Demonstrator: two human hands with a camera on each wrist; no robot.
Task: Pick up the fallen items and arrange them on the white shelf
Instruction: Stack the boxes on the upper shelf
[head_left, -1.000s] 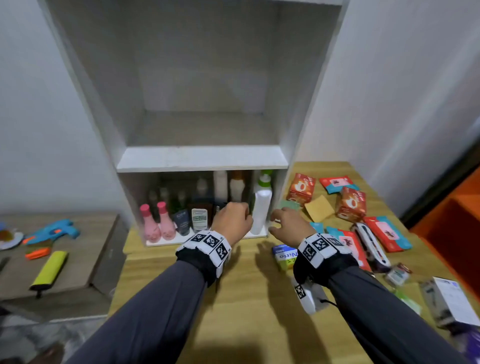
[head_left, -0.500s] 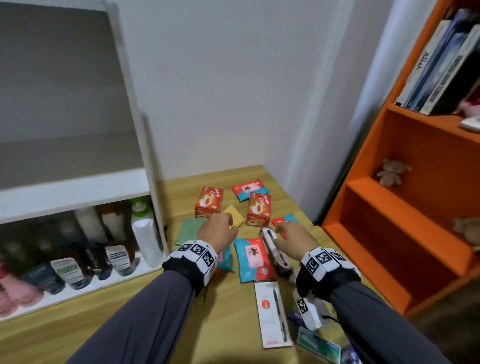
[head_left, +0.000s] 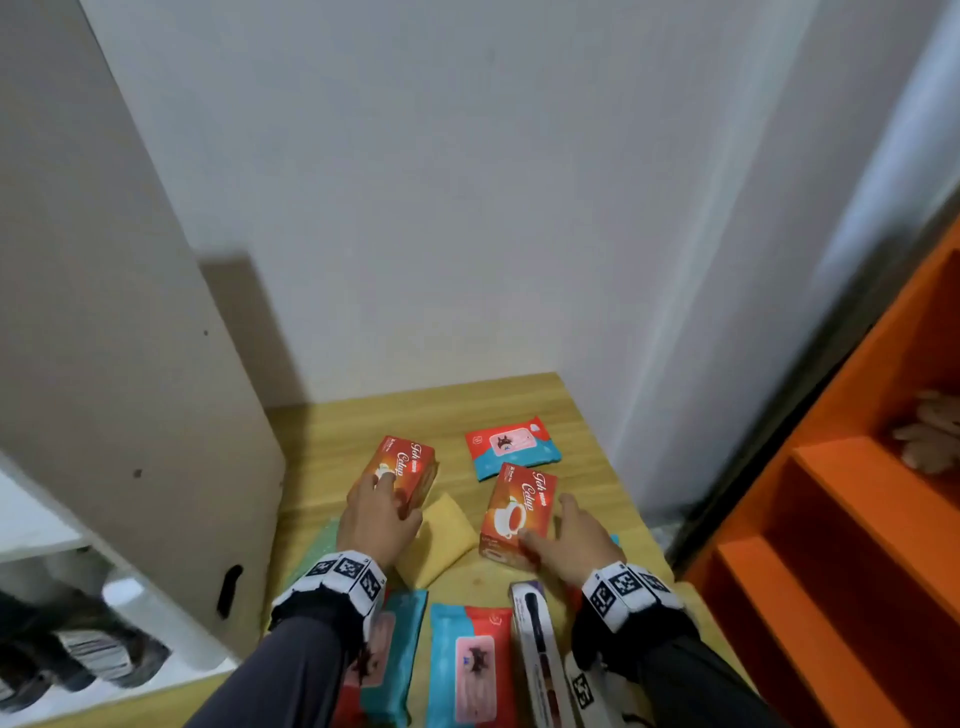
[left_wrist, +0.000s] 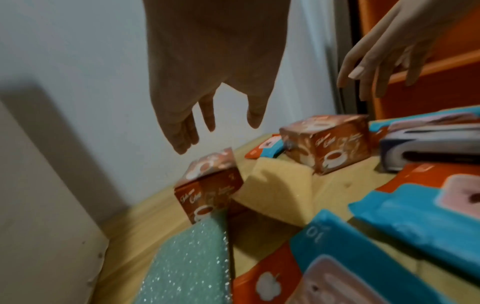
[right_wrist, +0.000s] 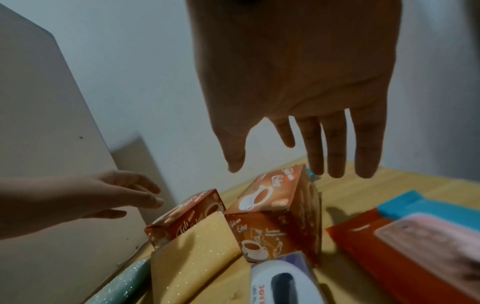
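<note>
Two red tea boxes lie on the wooden table right of the white shelf (head_left: 104, 364). My left hand (head_left: 384, 499) reaches over the left tea box (head_left: 410, 462), fingers straight and spread. In the left wrist view the left hand (left_wrist: 215, 127) hangs just above that box (left_wrist: 210, 185) without gripping it. My right hand (head_left: 558, 525) is spread at the near right corner of the right tea box (head_left: 519, 506). Seen from the right wrist, the right hand (right_wrist: 285, 164) hovers over this box (right_wrist: 275, 216), thumb and fingers apart.
A yellow sponge (head_left: 441, 535) lies between the boxes and a green sponge (head_left: 317, 551) under my left wrist. Wet-wipe packs (head_left: 511, 452) and a white box (head_left: 535, 649) lie around. Bottles (head_left: 104, 654) stand on the shelf's lower level. An orange bookshelf (head_left: 857, 545) stands at right.
The view swung right, away from the shelf front. Both hands moved from the bottles to the two tea boxes and spread their fingers.
</note>
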